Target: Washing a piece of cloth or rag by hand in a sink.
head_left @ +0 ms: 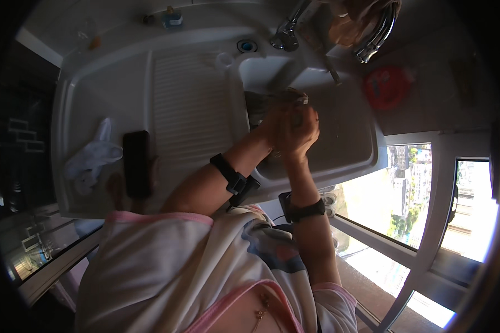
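Observation:
Over the sink basin point(338, 141) my two hands are pressed together. My right hand point(302, 130) is closed, its fingers curled in against the other. Beside it my left hand point(277, 129) is also closed and partly covered by the right. A dim, greyish bundle point(286, 97) shows just beyond the fingers; its kind is too dark and blurred to tell. Both wrists wear black straps, the left strap point(230, 173) and the right strap point(305, 211).
Left of the basin is a ribbed drainboard point(189, 100). A black phone point(136, 164) has finger-like shapes at its sides, near a crumpled white cloth point(94, 152). Faucets point(285, 36) rise at the back. A red object point(387, 87) and bright windows point(410, 194) are right.

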Motion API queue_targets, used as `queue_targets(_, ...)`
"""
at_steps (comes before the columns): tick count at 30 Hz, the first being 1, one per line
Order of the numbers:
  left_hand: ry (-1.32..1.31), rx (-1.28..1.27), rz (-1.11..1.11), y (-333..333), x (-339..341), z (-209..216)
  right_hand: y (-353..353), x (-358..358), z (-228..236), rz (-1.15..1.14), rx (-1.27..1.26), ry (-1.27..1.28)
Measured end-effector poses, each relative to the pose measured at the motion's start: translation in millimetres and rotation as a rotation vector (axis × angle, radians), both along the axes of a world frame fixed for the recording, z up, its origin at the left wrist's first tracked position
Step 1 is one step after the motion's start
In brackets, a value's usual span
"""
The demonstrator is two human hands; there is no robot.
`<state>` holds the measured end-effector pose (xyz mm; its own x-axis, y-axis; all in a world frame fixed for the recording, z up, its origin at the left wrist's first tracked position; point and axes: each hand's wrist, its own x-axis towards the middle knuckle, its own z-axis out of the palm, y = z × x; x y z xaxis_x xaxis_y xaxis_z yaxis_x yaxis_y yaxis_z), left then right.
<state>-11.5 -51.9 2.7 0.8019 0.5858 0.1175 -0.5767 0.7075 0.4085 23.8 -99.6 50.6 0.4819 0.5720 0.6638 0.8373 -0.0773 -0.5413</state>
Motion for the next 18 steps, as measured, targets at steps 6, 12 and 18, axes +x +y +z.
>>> queue_targets(6, 0.283, -0.289, -0.191, -10, -1, 27, 13, 73, -20, -0.271, -0.157, 0.696)
queue_targets(12, -0.084, -0.259, -0.379, 12, -18, 31, -6, -23, 8, 0.014, 0.027, -0.036)
queue_targets(18, 0.418, -0.299, -0.156, -14, -5, 26, 10, 49, -14, -0.307, -0.226, 0.368)
